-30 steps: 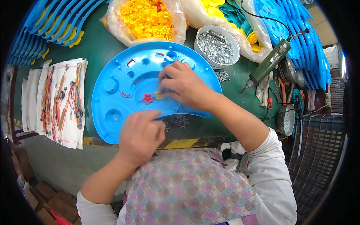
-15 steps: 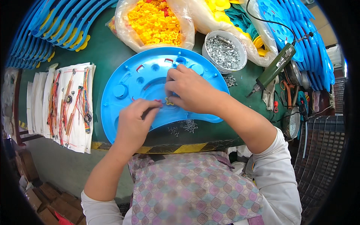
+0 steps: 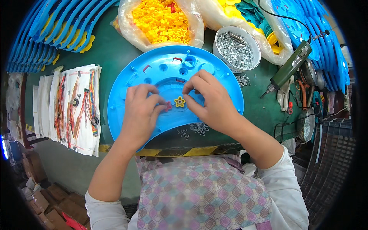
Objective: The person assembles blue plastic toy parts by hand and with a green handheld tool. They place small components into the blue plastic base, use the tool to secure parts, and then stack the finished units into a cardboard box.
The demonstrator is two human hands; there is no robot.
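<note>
A broad blue plastic panel (image 3: 153, 76), curved like a half-moon and moulded with round sockets and small slots, lay flat on the green tabletop (image 3: 111, 50), its near edge just above a yellow-and-black striped strip (image 3: 191, 151). Both hands rested on its middle. The left hand (image 3: 140, 113) had its fingers curled, the grip narrow on a small red star-shaped piece (image 3: 168, 106) that was mostly hidden beneath the fingertips. The right hand (image 3: 211, 101) pinched close beside a yellow star-shaped piece (image 3: 179, 101) seated on the panel; whether its grip held anything could not be told.

Behind the panel a clear crinkled bag of yellow plastic pieces (image 3: 163, 19) stood open, and next to it a round white tub of silvery screws (image 3: 237, 48). A few loose screws (image 3: 193, 130) lay scattered by the panel's near edge. To the right a green electric screwdriver (image 3: 289, 69) lay slanted, with its cable running off. To the left, bundles of coloured wires (image 3: 76, 101) sat on white sheets, and stacked blue curved panels (image 3: 50, 27) fanned across the far left corner.
</note>
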